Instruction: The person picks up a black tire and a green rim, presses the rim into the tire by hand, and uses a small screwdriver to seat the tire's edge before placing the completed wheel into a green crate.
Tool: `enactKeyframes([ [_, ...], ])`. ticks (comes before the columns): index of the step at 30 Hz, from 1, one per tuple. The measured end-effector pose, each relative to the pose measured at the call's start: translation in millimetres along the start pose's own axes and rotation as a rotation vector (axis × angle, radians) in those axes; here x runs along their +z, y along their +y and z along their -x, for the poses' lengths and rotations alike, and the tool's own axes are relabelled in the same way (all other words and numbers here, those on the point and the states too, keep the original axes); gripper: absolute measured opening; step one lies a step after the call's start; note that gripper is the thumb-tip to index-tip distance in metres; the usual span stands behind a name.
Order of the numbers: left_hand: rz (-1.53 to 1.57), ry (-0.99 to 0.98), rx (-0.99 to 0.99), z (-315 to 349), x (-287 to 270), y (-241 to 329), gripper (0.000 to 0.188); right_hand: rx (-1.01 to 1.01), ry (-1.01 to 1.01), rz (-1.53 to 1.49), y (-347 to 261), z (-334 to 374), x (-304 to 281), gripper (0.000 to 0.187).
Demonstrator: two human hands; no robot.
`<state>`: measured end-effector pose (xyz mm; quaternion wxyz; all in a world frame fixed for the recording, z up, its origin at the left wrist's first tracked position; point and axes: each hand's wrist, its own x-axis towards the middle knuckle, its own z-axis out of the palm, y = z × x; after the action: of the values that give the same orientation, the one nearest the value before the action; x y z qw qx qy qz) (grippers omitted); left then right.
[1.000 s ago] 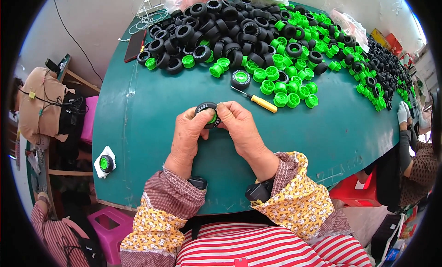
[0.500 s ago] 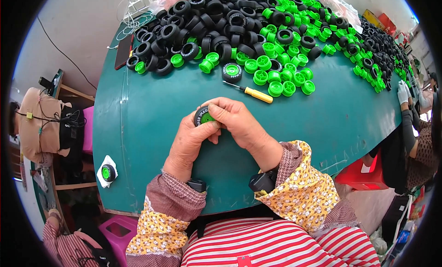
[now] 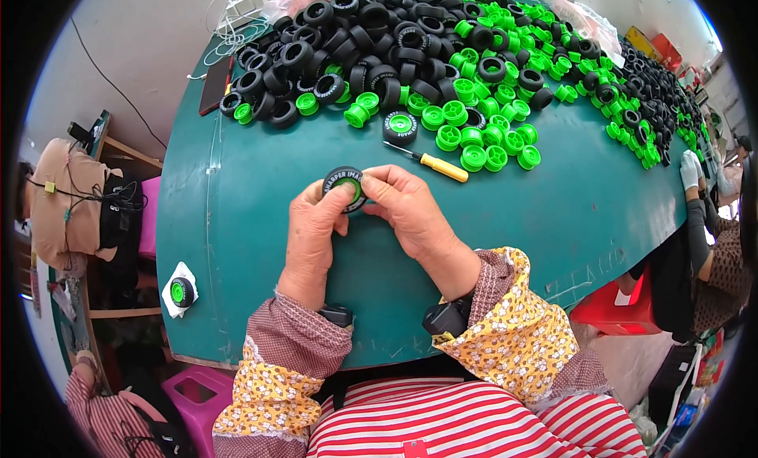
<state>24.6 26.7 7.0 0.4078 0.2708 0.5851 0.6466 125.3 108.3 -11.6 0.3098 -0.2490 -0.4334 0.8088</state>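
Above the near part of the green table, I hold a small black toy tyre (image 3: 344,174) with a green wheel rim inside it. My left hand (image 3: 312,233) grips its left side, the thumb pressed on the green centre. On the right edge, my right hand (image 3: 412,213) pinches the tyre between thumb and fingers. The fingers behind the tyre are partly hidden. Beyond my hands lies a screwdriver (image 3: 444,167) with a yellow handle. A tyre fitted on a green rim (image 3: 400,126) lies just past its tip.
A big heap of black tyres (image 3: 359,43) and loose green rims (image 3: 474,156) covers the table's far side. At the left edge, another fitted wheel (image 3: 181,292) rests on white paper. Co-workers sit at both sides; a gloved hand (image 3: 691,170) shows at right. A red stool (image 3: 620,304) stands at right.
The tyre has shifted slightly up and left and turned, showing more of its lettered sidewall. My right thumb has moved from the green rim to the tyre's right edge.
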Motion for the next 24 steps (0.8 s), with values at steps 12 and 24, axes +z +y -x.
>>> enactKeyframes([
  [12,0.172,-0.223,-0.093,-2,-10,-7,0.027,-0.021,-0.195,0.104,-3,6,1,0.027],
  [24,-0.111,-0.279,-0.034,2,-5,1,0.026,0.135,-0.246,-0.028,-5,2,-9,0.025],
])
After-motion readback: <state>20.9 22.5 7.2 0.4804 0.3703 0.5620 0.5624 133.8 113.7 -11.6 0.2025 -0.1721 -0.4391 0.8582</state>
